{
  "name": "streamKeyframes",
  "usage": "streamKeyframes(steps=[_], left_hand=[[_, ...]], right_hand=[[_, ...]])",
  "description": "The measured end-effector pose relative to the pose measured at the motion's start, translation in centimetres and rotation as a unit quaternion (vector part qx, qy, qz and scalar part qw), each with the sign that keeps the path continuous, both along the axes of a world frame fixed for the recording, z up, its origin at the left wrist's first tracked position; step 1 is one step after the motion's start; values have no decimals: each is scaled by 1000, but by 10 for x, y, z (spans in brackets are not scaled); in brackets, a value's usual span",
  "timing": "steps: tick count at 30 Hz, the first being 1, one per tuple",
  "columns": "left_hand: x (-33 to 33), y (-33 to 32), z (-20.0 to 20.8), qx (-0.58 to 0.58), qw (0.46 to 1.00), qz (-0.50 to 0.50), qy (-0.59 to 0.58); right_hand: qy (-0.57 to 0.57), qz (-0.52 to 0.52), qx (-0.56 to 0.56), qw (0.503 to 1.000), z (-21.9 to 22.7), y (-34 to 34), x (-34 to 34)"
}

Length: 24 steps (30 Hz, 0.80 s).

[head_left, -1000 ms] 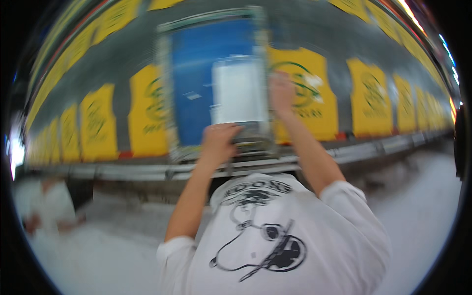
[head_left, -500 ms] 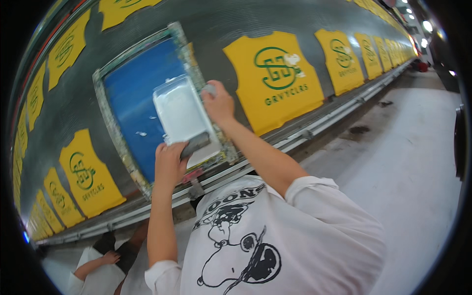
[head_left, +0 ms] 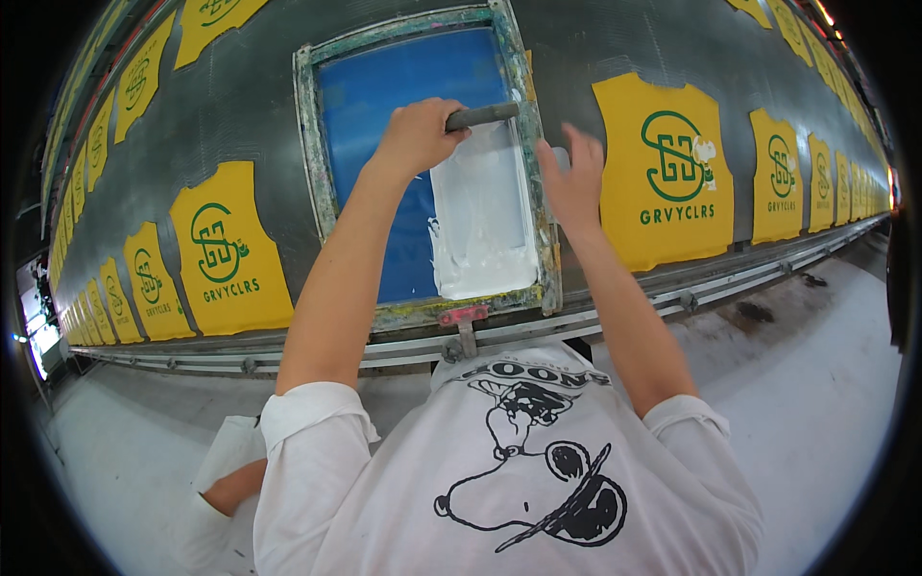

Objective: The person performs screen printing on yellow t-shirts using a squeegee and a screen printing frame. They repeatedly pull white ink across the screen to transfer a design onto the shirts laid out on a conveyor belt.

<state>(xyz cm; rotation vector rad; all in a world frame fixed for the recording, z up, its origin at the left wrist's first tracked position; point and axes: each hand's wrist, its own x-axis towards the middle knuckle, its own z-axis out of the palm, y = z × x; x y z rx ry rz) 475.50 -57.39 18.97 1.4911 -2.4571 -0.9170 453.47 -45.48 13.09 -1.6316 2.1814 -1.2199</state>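
Observation:
My left hand [head_left: 423,137] is closed around the grey handle of a squeegee [head_left: 483,117], held across the far part of a screen printing frame [head_left: 309,144]. Thick white ink [head_left: 488,274] covers the right side of the blue mesh [head_left: 408,82], smeared toward the near edge. At the frame's right side, my right hand [head_left: 574,182] has its thumb and fingers apart, slightly blurred, around a pale knob-like piece [head_left: 561,163]. Just right of that hand lies a yellow shirt panel [head_left: 663,173] with a green print and a small white figure.
Yellow printed panels [head_left: 230,250] line the long dark table [head_left: 269,125] on both sides. A metal rail [head_left: 615,322] runs along its near edge, with a red clamp [head_left: 464,314] by the frame. Another person's arm [head_left: 235,485] shows at the lower left.
The squeegee in my left hand has gone from the near end of the screen to the far end. My right hand's fingers have spread from their grip at the frame's side. The view has turned.

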Motion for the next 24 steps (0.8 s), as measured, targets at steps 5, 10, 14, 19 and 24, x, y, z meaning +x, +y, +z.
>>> streamKeyframes(steps=[5,10,14,19,24], left_hand=[[-3,-4,-4,-14,999,4,-39],[-11,40,-6,-87,994,32,-56],[9,157,-37,-167,985,49,9],[16,198,-13,-66,998,20,2],[0,55,22,58,996,-7,-75]], right_hand=[[133,299,-30,944,51,-69,21],[174,278,30,944,25,-42,32],[167,278,-16,946,13,62,45],[145,328,59,932,32,105,38],[154,356,59,920,48,-16,18]])
